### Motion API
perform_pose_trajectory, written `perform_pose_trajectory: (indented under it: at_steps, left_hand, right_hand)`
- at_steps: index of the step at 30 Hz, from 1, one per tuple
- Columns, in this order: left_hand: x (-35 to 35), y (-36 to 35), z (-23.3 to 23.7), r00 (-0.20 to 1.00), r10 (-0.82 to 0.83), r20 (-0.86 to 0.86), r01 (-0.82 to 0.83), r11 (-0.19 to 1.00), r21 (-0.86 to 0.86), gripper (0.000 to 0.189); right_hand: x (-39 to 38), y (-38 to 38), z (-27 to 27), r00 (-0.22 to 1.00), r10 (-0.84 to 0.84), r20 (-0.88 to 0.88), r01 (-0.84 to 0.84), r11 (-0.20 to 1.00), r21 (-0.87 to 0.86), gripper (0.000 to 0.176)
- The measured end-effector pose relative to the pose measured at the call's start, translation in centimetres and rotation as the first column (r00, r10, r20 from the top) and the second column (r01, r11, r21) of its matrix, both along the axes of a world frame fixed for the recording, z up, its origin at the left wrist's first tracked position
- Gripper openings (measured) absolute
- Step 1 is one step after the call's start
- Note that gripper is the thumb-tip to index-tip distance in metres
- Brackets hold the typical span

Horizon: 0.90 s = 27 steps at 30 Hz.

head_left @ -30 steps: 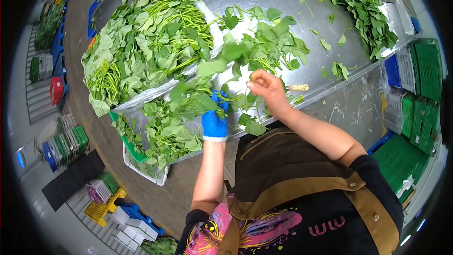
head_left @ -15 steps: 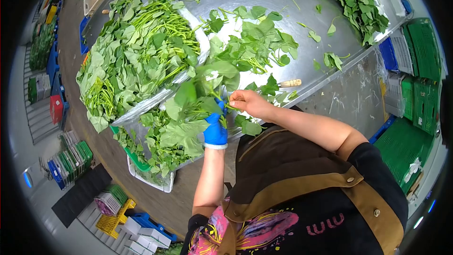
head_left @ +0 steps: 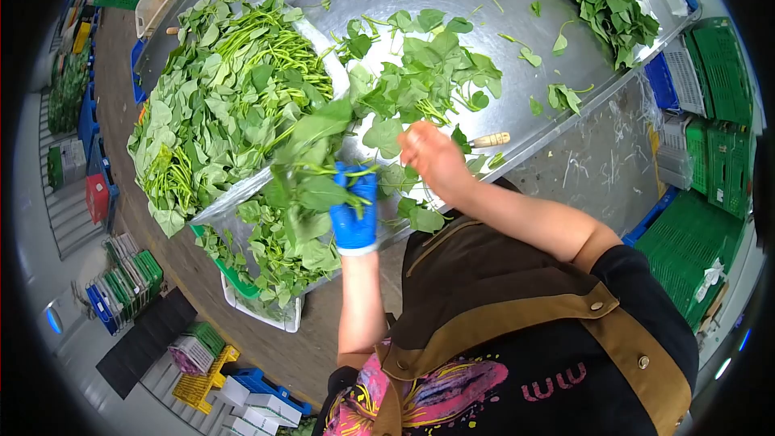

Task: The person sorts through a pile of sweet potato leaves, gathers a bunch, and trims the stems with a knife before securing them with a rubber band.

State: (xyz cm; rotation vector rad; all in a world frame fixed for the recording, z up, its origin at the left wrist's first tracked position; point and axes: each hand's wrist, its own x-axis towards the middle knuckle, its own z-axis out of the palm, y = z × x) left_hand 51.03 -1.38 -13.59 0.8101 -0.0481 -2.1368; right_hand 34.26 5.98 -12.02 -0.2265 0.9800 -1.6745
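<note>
My left hand (head_left: 353, 208), in a blue glove, is closed round a bunch of leafy stems (head_left: 311, 173) whose leaves point left. To its right my bare right hand (head_left: 432, 157) hovers over the near edge of the metal table, blurred, its fingers partly smeared. Beyond it lies a loose pile of green leaves (head_left: 436, 64). A large heap of leafy stems (head_left: 234, 89) fills a plastic-lined container on the left. A wooden handle (head_left: 491, 140) rests right of my right hand, its other end hidden under leaves.
More greens (head_left: 597, 0) are heaped at the table's (head_left: 533, 105) far right. Below the lined container, leaves hang over a green crate (head_left: 236, 276) and a white crate (head_left: 286, 315). Stacked green crates (head_left: 694, 250) stand on the right. Loose leaves are scattered over the metal.
My left hand has moved left with the bunch and turned more upright. My right hand has come away from the stems and risen slightly to the right.
</note>
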Motion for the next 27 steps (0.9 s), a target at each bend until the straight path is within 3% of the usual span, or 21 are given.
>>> perform_pose_trajectory:
  at_steps: [2, 3, 4, 5, 6, 9, 10, 11, 13, 14, 16, 18, 20, 23, 27]
  left_hand:
    - [2.3, -1.4, -1.1, 0.998, 0.064, -0.02, -0.063, 0.998, 0.026, 0.023]
    - [3.1, -1.9, -1.1, 0.998, 0.064, -0.015, -0.063, 0.998, 0.026, 0.025]
    - [3.6, -2.1, -1.1, 0.996, 0.086, -0.011, -0.086, 0.996, 0.04, 0.029]
    - [4.1, -1.9, -1.3, 0.999, 0.04, -0.013, -0.04, 0.998, 0.053, 0.03]
    - [4.2, -1.9, -0.9, 1.0, -0.004, -0.016, 0.005, 0.998, 0.065, 0.03]
    - [3.6, -1.6, -0.9, 0.996, -0.06, -0.071, 0.064, 0.997, 0.048, 0.038]
    - [2.6, -1.0, -0.6, 0.992, -0.064, -0.105, 0.066, 0.998, 0.013, 0.039]
    - [1.6, -0.6, -0.5, 0.988, -0.072, -0.138, 0.07, 0.997, -0.023, 0.041]
    - [0.7, -0.2, -0.6, 0.977, -0.043, -0.207, 0.061, 0.995, 0.082, 0.043]
    - [0.6, -0.2, -0.8, 0.965, -0.02, -0.261, 0.06, 0.988, 0.144, 0.043]
    - [0.8, -0.1, -1.0, 0.939, 0.031, -0.342, 0.047, 0.975, 0.218, 0.042]
    - [1.1, -0.2, -0.9, 0.917, 0.047, -0.396, 0.029, 0.982, 0.185, 0.04]
    - [0.9, -0.5, -0.6, 0.889, 0.079, -0.45, -0.056, 0.996, 0.065, 0.036]
    - [1.8, -1.7, -0.7, 0.847, 0.141, -0.513, -0.123, 0.99, 0.068, 0.038]
    - [1.6, -2.0, 0.3, 0.837, 0.257, -0.483, -0.075, 0.929, 0.363, 0.035]
  right_hand:
    - [-3.3, -0.4, -0.4, 0.979, -0.155, 0.129, 0.164, 0.985, -0.058, 0.015]
    - [-4.1, -0.2, -0.3, 0.991, 0.067, -0.118, -0.065, 0.998, 0.025, 0.02]
    - [-4.8, 0.1, 0.0, 0.894, 0.299, -0.333, -0.26, 0.953, 0.158, 0.026]
    - [-5.4, 0.5, 0.1, 0.703, 0.517, -0.489, -0.402, 0.855, 0.326, 0.032]
    - [-5.6, 0.8, -0.8, 0.301, 0.556, -0.775, -0.209, 0.831, 0.515, 0.045]
    - [-7.8, -0.1, -3.0, -0.141, 0.622, -0.77, 0.234, 0.777, 0.585, 0.046]
    - [-8.3, -0.3, -3.7, -0.219, 0.696, -0.684, 0.232, 0.718, 0.656, 0.045]
    - [-8.7, -0.2, -5.3, -0.221, 0.667, -0.711, 0.17, 0.745, 0.646, 0.042]
    - [-8.7, -0.1, -6.7, -0.218, 0.609, -0.762, 0.041, 0.786, 0.617, 0.037]
    - [-8.6, 0.1, -7.4, 0.066, 0.561, -0.825, -0.102, 0.827, 0.554, 0.033]
    - [-7.5, -0.3, -3.3, 0.608, 0.432, -0.666, -0.291, 0.902, 0.319, 0.024]
    - [-6.5, 0.4, -2.1, 0.039, 0.58, -0.814, -0.345, 0.772, 0.534, 0.022]
    - [-6.1, 1.2, -3.8, -0.496, 0.541, -0.679, -0.296, 0.63, 0.718, 0.03]
    - [-5.0, 1.4, -2.2, -0.27, 0.52, -0.811, -0.376, 0.718, 0.586, 0.04]
    - [-5.7, -0.2, -3.6, -0.249, 0.633, -0.733, 0.059, 0.765, 0.641, 0.038]
